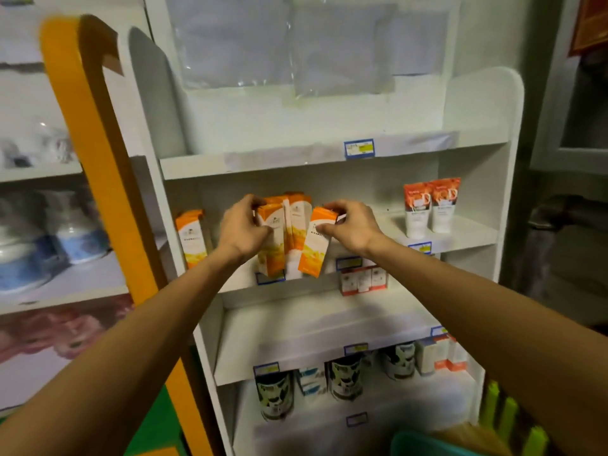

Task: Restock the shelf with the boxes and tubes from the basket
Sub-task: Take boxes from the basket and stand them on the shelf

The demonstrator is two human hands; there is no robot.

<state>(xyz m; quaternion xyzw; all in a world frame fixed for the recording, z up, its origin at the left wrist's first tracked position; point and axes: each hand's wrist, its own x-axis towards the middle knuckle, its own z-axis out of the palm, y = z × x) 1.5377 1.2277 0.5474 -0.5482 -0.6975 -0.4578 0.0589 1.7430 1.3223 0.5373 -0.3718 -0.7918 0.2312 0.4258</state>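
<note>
1. The left hand (245, 227) grips the top of an upright orange-and-white box (271, 245) at the front edge of the middle shelf (460, 238).
2. The right hand (353, 225) pinches the top of a tilted box (315, 243) whose foot leans toward 7 o'clock and sits at the shelf lip, touching the standing boxes (297, 232) between the two hands.
3. Risk: the tilted box stands on the very edge; if the right hand lets go before it is upright, it would likely slide off toward the lower shelves.
4. Risk: pushing it upright presses against the middle boxes, which could topple backward or nudge the left-hand box off the lip.
5. At 9 o'clock of the hands a lone box (190, 236) stands apart, leaving a gap where the row could shift.
6. At 3 o'clock two tubes (431, 205) stand cap-down, well apart and unlikely to be knocked.
7. At 5 o'clock, below the shelf lip, small red-and-white boxes (363, 279) sit where a dropped box would land.
8. At 6 o'clock, lower down, dark cans (345, 375) line a shelf.
9. The basket (427, 444), teal-rimmed, is at the bottom edge at 5 o'clock; its contents cannot be made out.
10. An orange frame (98, 153) at 9 o'clock bounds the left arm's room.
</note>
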